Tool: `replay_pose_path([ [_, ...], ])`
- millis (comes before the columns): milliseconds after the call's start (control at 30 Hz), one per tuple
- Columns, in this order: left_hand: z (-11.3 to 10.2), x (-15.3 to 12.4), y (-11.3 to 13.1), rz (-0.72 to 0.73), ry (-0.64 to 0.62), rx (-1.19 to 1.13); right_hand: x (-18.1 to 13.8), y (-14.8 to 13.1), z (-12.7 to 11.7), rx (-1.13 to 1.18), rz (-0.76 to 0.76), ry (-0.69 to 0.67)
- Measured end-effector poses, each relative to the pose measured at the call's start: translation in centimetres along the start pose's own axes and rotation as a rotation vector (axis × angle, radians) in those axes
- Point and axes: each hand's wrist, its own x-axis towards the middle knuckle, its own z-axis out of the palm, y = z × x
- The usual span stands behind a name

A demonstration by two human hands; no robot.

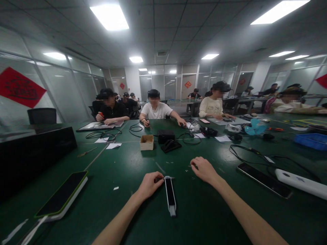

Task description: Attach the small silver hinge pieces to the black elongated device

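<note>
Beneath bright ceiling panels, in a glass-walled room, on a green table (pixel 199 217): a slim white-framed device (pixel 170 194) with a dark face, lying flat between the forearms. At its far end, the left hand (pixel 150 183), thumb and fingertips drawn together at a thin crosspiece (pixel 172 177); cannot tell whether pinching or merely touching. Well apart, the right hand (pixel 203 169), loosely curled low over the table beside small metal bits (pixel 186 170); cannot tell if empty.

Likeliest mishap, by judgement: losing one of those bits, through a brush of the right fingers or a careless sweep. Also possible: slewing of the device on the smooth surface, from a sideways push at one end only.

Straight ahead, an open cardboard box (pixel 146 143) and a black box (pixel 166 136), hindering any long forward reach. Off to the right, a dark phone (pixel 264 180), a white case (pixel 301 183) and looped black cables (pixel 245 149), apt to snag a wide swing. Leftward, a green-rimmed phone (pixel 63 192); opposite, a person in white (pixel 156 110).
</note>
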Motion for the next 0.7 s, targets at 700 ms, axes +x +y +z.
replay_pose_path([
  [700, 0.0, -0.2, 0.2, -0.004, 0.021, -0.027, 0.1, 1.4, 0.4, -0.166, 0.097, -0.164],
])
